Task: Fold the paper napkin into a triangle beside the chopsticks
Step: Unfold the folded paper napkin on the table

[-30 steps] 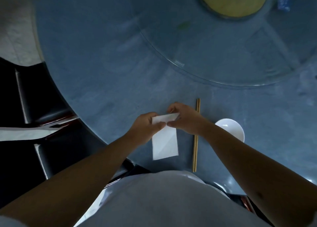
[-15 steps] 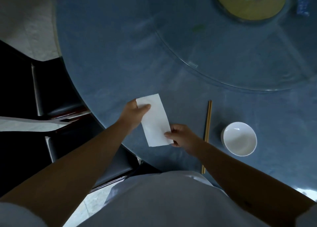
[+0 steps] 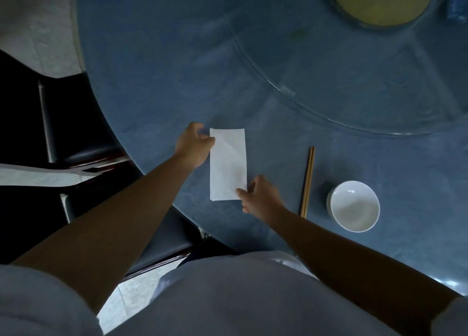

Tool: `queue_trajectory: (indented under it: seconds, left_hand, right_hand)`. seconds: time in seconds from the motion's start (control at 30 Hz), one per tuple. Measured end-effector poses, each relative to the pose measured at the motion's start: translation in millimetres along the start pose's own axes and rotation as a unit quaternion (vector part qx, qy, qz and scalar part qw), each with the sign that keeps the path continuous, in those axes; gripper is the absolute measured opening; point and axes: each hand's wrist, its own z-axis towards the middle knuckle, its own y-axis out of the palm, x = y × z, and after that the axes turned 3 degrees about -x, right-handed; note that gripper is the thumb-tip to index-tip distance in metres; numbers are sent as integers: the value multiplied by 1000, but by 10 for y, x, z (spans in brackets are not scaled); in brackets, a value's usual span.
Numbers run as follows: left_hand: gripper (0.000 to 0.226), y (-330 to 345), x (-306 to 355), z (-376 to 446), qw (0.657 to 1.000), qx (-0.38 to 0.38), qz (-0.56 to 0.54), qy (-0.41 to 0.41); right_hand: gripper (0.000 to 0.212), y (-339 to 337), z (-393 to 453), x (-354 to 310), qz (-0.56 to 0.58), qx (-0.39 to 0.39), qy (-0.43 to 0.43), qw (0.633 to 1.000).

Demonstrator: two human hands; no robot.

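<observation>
A white paper napkin [image 3: 228, 164] lies flat on the blue table as an upright rectangle with faint diagonal creases. My left hand [image 3: 193, 145] pinches its upper left corner. My right hand [image 3: 262, 198] holds its lower right corner with thumb and fingertips. A pair of wooden chopsticks [image 3: 307, 181] lies to the right of the napkin, pointing away from me, with a gap of bare table between them.
A white bowl [image 3: 354, 206] stands right of the chopsticks. A glass turntable [image 3: 354, 94] covers the table's far right, with a yellow-green base [image 3: 377, 3] at its centre. Dark chairs [image 3: 76, 133] stand left beyond the table's [image 3: 157, 82] curved edge.
The napkin has moved left, away from the chopsticks, and now lies straight and flat. My right hand slid from its top edge down to its lower right corner; my left stays at the top left.
</observation>
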Motion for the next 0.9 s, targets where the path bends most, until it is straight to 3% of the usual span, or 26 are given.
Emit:
queue_trajectory:
  seconds: [0.1, 0.27, 0.33, 0.5, 0.53, 0.6, 0.67, 0.73, 0.8, 0.9]
  left_hand:
    - [52, -58, -125, -153, 998, 28, 52, -5]
    - [21, -59, -421, -546, 992, -1, -78, -104]
    - [11, -26, -538, -688, 984, -10, -118, -132]
    - [22, 18, -713, -889, 972, -22, -167, -164]
    - [24, 7, -743, -924, 982, -19, -127, -139]
    - [26, -35, -826, -1009, 998, -10, 67, -9]
    - [26, -67, -916, -1096, 953, -35, 265, 139]
    - [31, -93, -980, -1145, 896, -76, 391, 196]
    - [37, -106, -1038, -1166, 871, -74, 433, 219]
    - [46, -114, -1098, -1201, 866, -55, 437, 239]
  right_hand:
    - [42, -107, -56, 64, -166, 26, -47, 985]
    - [31, -164, -101, 101, -287, 44, -108, 951]
    - [25, -95, -96, 51, -331, 47, -175, 926]
    - [29, 174, -80, -133, -421, 73, -354, 832]
    - [29, 214, -76, -160, -440, 75, -367, 816]
    - [26, 265, -63, -188, -468, 67, -379, 796]
    - [22, 285, -50, -197, -473, 68, -389, 788]
    - [14, 294, -58, -208, -467, 82, -403, 783]
    - [11, 300, -78, -219, -464, 96, -420, 774]
    - [13, 302, -100, -236, -461, 114, -438, 763]
